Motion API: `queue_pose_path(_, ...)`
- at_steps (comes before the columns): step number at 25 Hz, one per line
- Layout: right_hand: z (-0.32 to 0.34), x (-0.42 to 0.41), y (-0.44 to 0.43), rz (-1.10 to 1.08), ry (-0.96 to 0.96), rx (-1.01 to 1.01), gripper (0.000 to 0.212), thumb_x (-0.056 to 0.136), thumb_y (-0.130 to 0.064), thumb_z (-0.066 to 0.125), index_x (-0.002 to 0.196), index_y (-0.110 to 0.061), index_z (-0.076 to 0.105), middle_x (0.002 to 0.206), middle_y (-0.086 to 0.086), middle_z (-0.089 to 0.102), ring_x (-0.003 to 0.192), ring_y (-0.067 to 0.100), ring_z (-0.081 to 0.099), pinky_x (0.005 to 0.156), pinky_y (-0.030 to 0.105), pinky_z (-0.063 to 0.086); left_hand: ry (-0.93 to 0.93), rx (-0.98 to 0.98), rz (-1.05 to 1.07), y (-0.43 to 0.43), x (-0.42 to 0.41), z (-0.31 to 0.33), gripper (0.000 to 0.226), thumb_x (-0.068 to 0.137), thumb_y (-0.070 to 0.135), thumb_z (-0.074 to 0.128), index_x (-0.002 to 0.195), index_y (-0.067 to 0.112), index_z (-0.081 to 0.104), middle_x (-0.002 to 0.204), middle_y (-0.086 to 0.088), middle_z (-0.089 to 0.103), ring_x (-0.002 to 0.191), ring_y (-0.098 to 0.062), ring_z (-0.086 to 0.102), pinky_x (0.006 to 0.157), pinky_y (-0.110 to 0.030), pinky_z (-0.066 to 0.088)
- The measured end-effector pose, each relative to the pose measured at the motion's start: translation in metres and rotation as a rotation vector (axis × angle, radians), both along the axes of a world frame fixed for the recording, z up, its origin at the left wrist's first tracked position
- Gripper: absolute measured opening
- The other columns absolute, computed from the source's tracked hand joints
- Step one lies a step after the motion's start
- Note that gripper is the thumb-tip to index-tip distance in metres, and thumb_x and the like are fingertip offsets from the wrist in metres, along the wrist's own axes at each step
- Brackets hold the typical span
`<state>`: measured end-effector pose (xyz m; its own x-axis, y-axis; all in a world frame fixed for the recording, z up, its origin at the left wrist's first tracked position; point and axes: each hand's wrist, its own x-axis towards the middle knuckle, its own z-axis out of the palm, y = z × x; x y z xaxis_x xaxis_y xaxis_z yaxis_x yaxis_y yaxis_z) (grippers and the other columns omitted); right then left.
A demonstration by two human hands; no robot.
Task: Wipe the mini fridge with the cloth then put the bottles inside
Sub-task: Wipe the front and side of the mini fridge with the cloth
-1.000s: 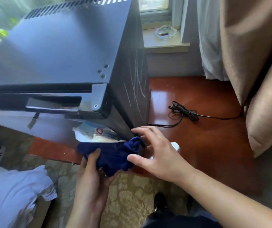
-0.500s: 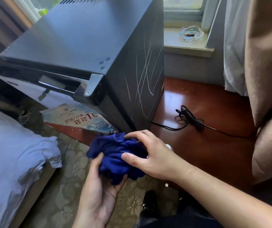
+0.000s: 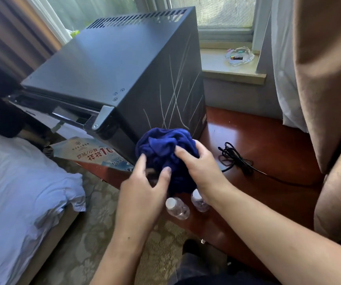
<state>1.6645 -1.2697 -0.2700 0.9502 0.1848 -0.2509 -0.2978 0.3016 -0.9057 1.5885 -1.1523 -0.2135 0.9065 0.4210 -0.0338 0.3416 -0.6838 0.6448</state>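
Right at the front corner of the mini fridge (image 3: pixel 114 64), both hands have the blue cloth (image 3: pixel 165 147) balled up. The right hand (image 3: pixel 200 167) is wrapped round it, and the left hand (image 3: pixel 142 190) cups it from below, thumb and fingertips pressed into the fabric. No wiping yet, I'd say. The two bottles (image 3: pixel 176 208) stand upright on the wooden ledge (image 3: pixel 268 161), just under the wrists. A dropped elbow or a trailing bit of cloth could easily topple them. The loose cable (image 3: pixel 235 157) nearby could snag too.
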Motion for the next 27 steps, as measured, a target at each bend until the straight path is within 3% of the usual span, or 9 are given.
queue_pose_path(4,0.027,0.020,0.010,0.008,-0.078,0.104,0.027,0.092,-0.019,0.074,0.118,-0.013,0.068,0.113,0.012,0.078,0.108,0.026,0.075,0.097,0.042,0.059,-0.303,0.590,-0.298,0.019,0.017,0.052,0.081,0.080,0.047,0.077,0.152,0.023,0.049,0.124,0.001,0.061,0.116,-0.024,0.056,0.100,-0.041,0.047)
queue_pose_path(7,0.035,0.019,0.021,0.019,-0.056,0.192,0.032,0.093,-0.016,0.073,0.124,-0.011,0.065,0.120,0.016,0.075,0.114,0.026,0.072,0.098,0.038,0.057,-0.124,0.934,-0.580,0.024,0.050,0.064,0.110,0.066,0.063,0.081,0.159,0.025,0.038,0.156,-0.007,0.045,0.144,-0.030,0.043,0.120,-0.050,0.033)
queue_pose_path(9,0.034,0.018,0.023,0.037,-0.066,0.256,0.031,0.097,-0.009,0.067,0.127,-0.014,0.065,0.127,0.013,0.074,0.122,0.023,0.068,0.107,0.040,0.052,-0.046,1.073,-0.753,0.025,0.068,0.063,0.115,0.063,0.061,0.083,0.160,0.021,0.036,0.161,-0.015,0.043,0.149,-0.033,0.042,0.123,-0.051,0.031)
queue_pose_path(11,0.036,0.020,0.016,0.104,-0.088,0.311,0.033,0.100,-0.004,0.061,0.131,-0.016,0.064,0.130,0.012,0.072,0.125,0.024,0.067,0.108,0.040,0.051,-0.002,1.137,-0.861,0.026,0.081,0.070,0.105,0.069,0.046,0.080,0.161,0.023,0.034,0.159,-0.017,0.045,0.145,-0.034,0.046,0.118,-0.047,0.038)
queue_pose_path(13,0.040,0.019,0.005,0.214,-0.084,0.345,0.035,0.100,-0.005,0.059,0.133,-0.015,0.062,0.124,0.012,0.072,0.119,0.026,0.068,0.100,0.044,0.056,0.010,1.181,-0.934,0.027,0.091,0.080,0.085,0.078,0.031,0.068,0.156,0.026,0.035,0.147,-0.013,0.050,0.128,-0.033,0.054,0.098,-0.042,0.053)
queue_pose_path(16,0.029,0.016,-0.001,0.267,-0.066,0.128,0.043,0.093,-0.027,0.068,0.135,-0.034,0.060,0.127,0.005,0.071,0.119,0.024,0.069,0.097,0.051,0.058,0.025,1.251,-1.083,0.027,0.108,0.091,0.056,0.084,0.030,0.064,0.138,0.028,0.049,0.124,-0.004,0.055,0.101,-0.027,0.056,0.075,-0.040,0.057)
queue_pose_path(20,0.019,0.018,-0.004,-0.022,-0.118,-0.192,0.086,0.069,-0.063,0.081,0.145,-0.056,0.041,0.145,-0.011,0.052,0.120,0.003,0.064,0.100,0.033,0.058,0.163,1.205,-1.225,0.021,0.142,0.105,0.052,0.085,0.035,0.063,0.136,0.037,0.051,0.123,0.003,0.054,0.105,-0.023,0.056,0.083,-0.037,0.053)
queue_pose_path(23,0.022,0.031,-0.008,-0.118,-0.254,-0.308,0.092,0.076,-0.051,0.083,0.152,-0.055,0.030,0.152,-0.019,0.040,0.130,-0.002,0.053,0.090,0.015,0.055,0.213,1.210,-1.308,0.015,0.173,0.118,0.057,0.078,0.039,0.065,0.134,0.041,0.054,0.120,0.007,0.059,0.108,-0.022,0.061,0.084,-0.038,0.052)
queue_pose_path(27,0.036,0.062,-0.010,-0.124,-0.403,-0.397,0.099,0.077,-0.047,0.084,0.157,-0.048,0.025,0.157,-0.018,0.041,0.138,-0.002,0.046,0.105,0.009,0.041,0.167,1.171,-1.345,0.004,0.209,0.129,0.063,0.078,0.040,0.070,0.137,0.034,0.051,0.120,0.007,0.066,0.111,-0.023,0.065,0.092,-0.042,0.051)
